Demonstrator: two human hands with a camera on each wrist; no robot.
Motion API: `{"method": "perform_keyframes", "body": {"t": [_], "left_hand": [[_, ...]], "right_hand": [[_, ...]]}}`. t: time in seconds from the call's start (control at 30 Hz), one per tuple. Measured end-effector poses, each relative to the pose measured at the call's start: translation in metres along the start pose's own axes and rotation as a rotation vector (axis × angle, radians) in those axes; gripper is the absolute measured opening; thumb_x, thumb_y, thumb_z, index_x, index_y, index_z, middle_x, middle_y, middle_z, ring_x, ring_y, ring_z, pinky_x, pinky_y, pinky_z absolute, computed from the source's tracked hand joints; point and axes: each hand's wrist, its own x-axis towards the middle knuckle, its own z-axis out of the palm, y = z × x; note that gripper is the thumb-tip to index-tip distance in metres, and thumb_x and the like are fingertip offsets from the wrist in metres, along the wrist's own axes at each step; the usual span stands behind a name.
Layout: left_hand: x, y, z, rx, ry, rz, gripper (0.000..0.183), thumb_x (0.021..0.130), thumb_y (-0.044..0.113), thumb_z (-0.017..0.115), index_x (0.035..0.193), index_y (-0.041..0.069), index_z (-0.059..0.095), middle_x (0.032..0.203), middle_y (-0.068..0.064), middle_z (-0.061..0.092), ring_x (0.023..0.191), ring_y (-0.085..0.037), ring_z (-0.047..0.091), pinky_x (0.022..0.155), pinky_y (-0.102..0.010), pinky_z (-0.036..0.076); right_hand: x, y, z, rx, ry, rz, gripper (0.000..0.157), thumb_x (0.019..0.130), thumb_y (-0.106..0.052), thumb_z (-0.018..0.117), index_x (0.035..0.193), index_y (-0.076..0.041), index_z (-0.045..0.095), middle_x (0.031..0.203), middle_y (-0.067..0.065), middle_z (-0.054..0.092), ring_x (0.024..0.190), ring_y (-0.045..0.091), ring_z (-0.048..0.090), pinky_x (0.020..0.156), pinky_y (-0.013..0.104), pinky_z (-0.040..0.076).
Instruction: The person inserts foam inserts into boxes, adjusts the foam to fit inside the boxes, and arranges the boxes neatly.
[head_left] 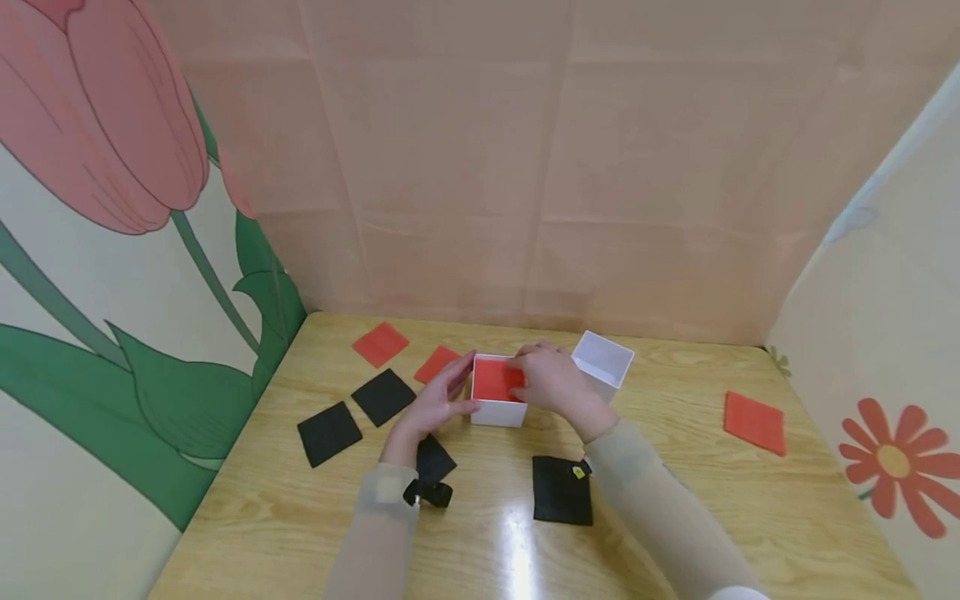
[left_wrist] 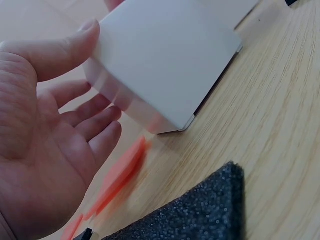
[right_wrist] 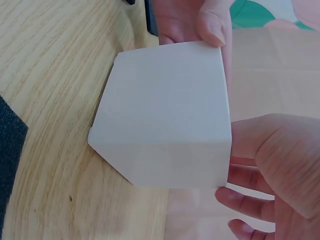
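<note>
Tbl (head_left: 675, 417): L hand (head_left: 431, 407) on wht box (head_left: 498, 414)

No readable text, label, brand or number is found in any view. Only plain white is shown on the visible outer faces of the white box (head_left: 498, 414). Nearer the camera than the box, a tiny yellow mark (head_left: 578, 472) is seen by the black square (head_left: 558, 502), too small to be deciphered.
</note>
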Motion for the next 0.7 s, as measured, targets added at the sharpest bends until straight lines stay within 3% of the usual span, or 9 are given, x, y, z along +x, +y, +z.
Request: {"method": "perform_keyframes", "body": {"t": [0.7], "left_hand": [[-0.0002, 0.0013, 0.0006, 0.023, 0.006, -0.006, 0.092, 0.095, 0.013, 0.082, 0.171, 0.015, 0.030, 0.174, -0.003, 0.032, 0.160, -0.026, 0.030, 0.125, -0.044, 0.031]], "right_hand": [[0.0007, -0.0014, 0.0097, 0.003, 0.022, 0.037, 0.043, 0.087, -0.036, 0.089, 0.127, -0.021, 0.081, 0.125, 0.008, 0.074, 0.113, 0.032, 0.061, 0.095, 0.058, 0.052]]}}
